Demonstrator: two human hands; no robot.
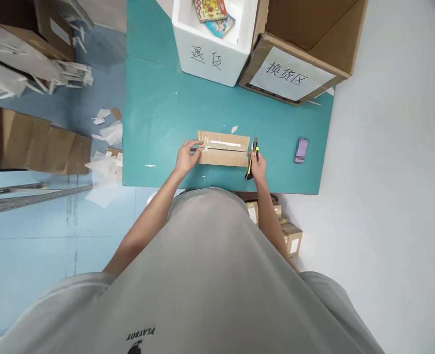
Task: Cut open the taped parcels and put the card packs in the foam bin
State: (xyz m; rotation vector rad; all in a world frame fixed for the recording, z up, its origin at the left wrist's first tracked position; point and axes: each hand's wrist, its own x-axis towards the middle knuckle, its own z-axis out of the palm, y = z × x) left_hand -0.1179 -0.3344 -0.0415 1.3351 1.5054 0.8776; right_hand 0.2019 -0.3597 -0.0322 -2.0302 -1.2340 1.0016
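A small cardboard box (pixel 223 157) lies on the green table top, with a dark seam and shiny clear tape running along its upper face. My left hand (pixel 187 156) grips the box's left end, thumb and fingers at its edge. In my right hand (pixel 259 166) is a black and yellow utility knife (pixel 252 160), held at the right end of the box with its tip pointing away from me. Some of my right fingers are hidden behind the knife and the box's end.
Behind the box stand a white foam bin (pixel 210 61) with booklets (pixel 215 17) inside and a large open carton (pixel 295 73), both labelled. A blurred purple object (pixel 300 150) lies at the right. Paper scraps and cartons (pixel 36 142) are on the floor at left.
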